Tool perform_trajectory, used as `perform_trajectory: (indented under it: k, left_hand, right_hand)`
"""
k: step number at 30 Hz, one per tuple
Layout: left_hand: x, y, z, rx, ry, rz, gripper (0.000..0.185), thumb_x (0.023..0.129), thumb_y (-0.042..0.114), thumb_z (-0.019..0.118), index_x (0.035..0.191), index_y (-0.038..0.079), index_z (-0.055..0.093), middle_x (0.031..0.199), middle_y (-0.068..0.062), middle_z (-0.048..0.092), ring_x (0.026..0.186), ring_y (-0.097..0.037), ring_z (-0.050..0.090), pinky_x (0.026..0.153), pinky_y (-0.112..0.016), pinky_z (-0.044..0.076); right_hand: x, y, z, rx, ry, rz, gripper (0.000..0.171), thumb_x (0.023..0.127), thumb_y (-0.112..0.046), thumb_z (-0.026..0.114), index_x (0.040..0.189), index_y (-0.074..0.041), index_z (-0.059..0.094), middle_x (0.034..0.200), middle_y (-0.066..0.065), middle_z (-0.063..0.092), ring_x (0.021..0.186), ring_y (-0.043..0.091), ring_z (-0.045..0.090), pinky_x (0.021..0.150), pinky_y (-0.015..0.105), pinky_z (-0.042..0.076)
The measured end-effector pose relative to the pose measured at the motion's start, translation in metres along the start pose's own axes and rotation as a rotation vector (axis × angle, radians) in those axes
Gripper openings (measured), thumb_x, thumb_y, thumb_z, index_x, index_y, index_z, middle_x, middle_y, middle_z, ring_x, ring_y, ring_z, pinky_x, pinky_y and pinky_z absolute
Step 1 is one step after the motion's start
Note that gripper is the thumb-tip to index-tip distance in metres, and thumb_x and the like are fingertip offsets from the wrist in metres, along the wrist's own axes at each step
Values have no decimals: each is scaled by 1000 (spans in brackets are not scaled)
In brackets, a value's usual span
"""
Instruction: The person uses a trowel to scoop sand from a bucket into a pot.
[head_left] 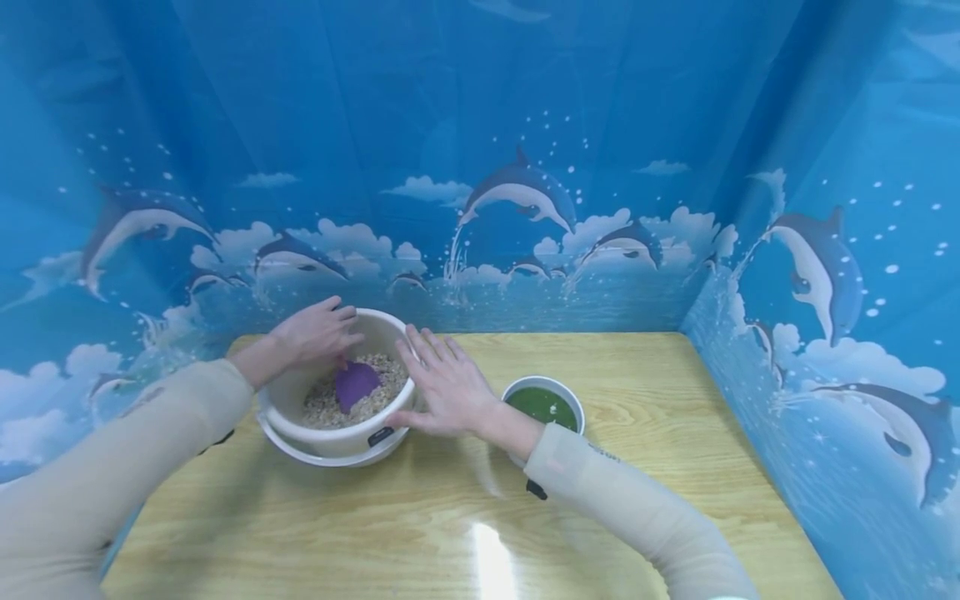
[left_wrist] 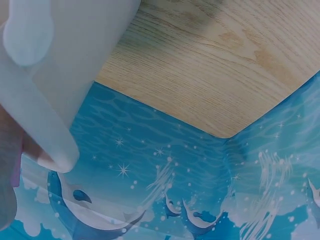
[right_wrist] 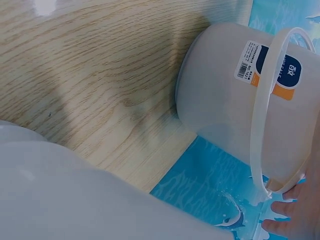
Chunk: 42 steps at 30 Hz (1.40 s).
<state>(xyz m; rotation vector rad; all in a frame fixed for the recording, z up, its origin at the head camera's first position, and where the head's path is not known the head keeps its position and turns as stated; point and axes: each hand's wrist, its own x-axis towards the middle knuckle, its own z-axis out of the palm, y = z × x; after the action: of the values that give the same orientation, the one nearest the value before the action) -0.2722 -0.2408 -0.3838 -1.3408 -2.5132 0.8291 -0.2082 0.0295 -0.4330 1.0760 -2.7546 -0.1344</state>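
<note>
A white plastic bucket [head_left: 384, 332] stands on the table at left of centre, partly filled with tan, coarse grain-like bits [head_left: 318, 407]. A purple scoop [head_left: 356, 385] lies tilted among the bits. My left hand [head_left: 318, 333] reaches over the far left rim and grips the scoop's upper end, most of it hidden by the fingers. In the left wrist view, a purple sliver [left_wrist: 16, 170] shows beside that hand. My right hand [head_left: 450, 383] rests against the bucket's right rim, fingers spread. The bucket's handle [right_wrist: 258, 125] hangs down round its outer wall.
A white bowl [head_left: 576, 398] with green contents [head_left: 542, 406] stands right of the bucket, partly behind my right forearm. The wooden table [head_left: 630, 367] meets blue dolphin-print curtains [head_left: 390, 150] at its back and sides. A label [right_wrist: 287, 70] marks the bucket's wall.
</note>
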Motion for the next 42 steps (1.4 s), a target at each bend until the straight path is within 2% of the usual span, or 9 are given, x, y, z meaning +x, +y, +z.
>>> perform_trajectory:
  k: [4,13,28,37,42]
  left_hand:
    - [-1,1,2,-63,-16,-9,48,82,58,81,110,20,72,104,-4,76,97,-20,61,84,-38,45]
    - [-2,5,2,-73,-18,1,47,82,60,80,106,21,71,100,-1,74,93,-18,57,79,-36,43]
    - [-7,9,4,-179,-74,-13,41,87,54,79,103,19,68,93,0,66,95,-20,55,83,-41,45]
    - [-11,11,6,-179,-53,-10,40,87,56,77,100,20,67,89,1,62,91,-19,54,82,-42,46]
    - [-13,11,5,-181,-42,-12,43,89,57,75,107,18,70,92,-1,64,94,-21,56,83,-44,47]
  right_hand:
    - [0,1,1,6,-1,-2,114,90,-92,35,170,-13,13,179,14,10,163,34,26,130,54,27]
    - [-1,0,0,5,-25,0,115,91,-92,32,170,-14,8,179,12,5,164,34,22,131,54,24]
    - [-1,1,0,-2,-13,1,114,91,-92,32,170,-13,9,179,14,10,163,35,26,130,54,25]
    - [0,0,-1,-15,-17,-2,115,90,-93,31,170,-14,7,179,13,8,164,34,23,130,54,25]
    - [0,0,-1,-24,-13,-1,115,91,-93,32,170,-14,8,179,13,9,164,34,24,130,54,25]
